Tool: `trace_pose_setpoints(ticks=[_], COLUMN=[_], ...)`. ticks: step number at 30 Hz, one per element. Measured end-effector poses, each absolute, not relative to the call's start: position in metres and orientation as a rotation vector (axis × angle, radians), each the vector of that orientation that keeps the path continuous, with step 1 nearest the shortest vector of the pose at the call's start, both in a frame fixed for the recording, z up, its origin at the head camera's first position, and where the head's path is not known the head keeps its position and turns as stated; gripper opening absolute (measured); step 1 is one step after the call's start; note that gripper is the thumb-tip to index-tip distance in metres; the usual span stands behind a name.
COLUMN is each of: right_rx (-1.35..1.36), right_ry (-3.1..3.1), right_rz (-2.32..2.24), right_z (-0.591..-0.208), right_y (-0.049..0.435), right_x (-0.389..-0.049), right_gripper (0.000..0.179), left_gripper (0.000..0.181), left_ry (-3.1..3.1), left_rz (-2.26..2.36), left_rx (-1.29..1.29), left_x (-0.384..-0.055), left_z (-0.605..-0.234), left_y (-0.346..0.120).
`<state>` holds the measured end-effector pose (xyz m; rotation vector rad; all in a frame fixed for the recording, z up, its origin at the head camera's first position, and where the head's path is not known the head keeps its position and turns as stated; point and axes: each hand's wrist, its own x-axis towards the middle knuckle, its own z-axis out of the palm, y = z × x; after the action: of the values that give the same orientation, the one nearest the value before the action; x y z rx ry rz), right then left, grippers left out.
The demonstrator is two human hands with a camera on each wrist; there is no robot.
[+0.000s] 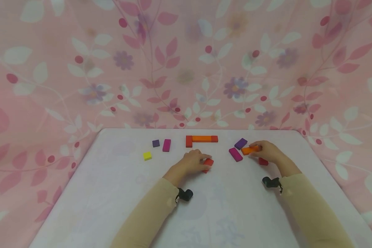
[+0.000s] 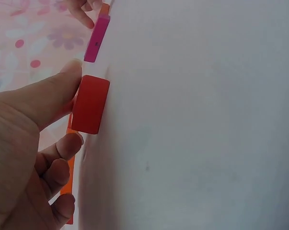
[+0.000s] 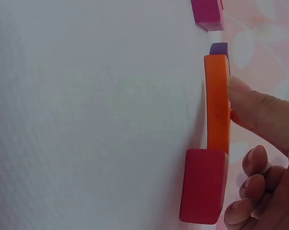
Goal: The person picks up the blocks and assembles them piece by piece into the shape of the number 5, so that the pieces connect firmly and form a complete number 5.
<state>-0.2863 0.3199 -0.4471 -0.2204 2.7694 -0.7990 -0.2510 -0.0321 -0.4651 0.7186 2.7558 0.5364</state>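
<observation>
Item 1: red rectangular block [image 1: 208,162], short, plain-faced, corners slightly rounded. Held; long axis aslant to the far edge of the white table [image 1: 111,206], right end farther back. Located about midway between left and right edges. Contact with the surface cannot be told.

Item 2: orange rectangular block [image 1: 248,151], slim, small dark speck on one long face. Held; long axis nearly parallel to the far edge. Located toward the far right corner, farther back than item 1.
</observation>
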Motion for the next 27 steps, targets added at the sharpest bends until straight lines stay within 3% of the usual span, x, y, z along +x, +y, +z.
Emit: trace_pose_setpoints(ticks=[15,27], right_rx=[-0.105,-0.1], right_ry=[2.727,2.731], right_rz=[-0.816,-0.806], right_z=[-0.454,-0.455], right_y=[0.322,0.327], right_x=[-0.292,-0.296], right_gripper=[0.048,0.046], left_gripper=[0.053,0.067], left_ry=[2.841,2.718], left_rz=[0.552,0.597], left_rx=[0.66,0.651], left_x=[-0.251,-0.253], left_z=[-0.469,-0.467], left_y=[-0.039,-0.058])
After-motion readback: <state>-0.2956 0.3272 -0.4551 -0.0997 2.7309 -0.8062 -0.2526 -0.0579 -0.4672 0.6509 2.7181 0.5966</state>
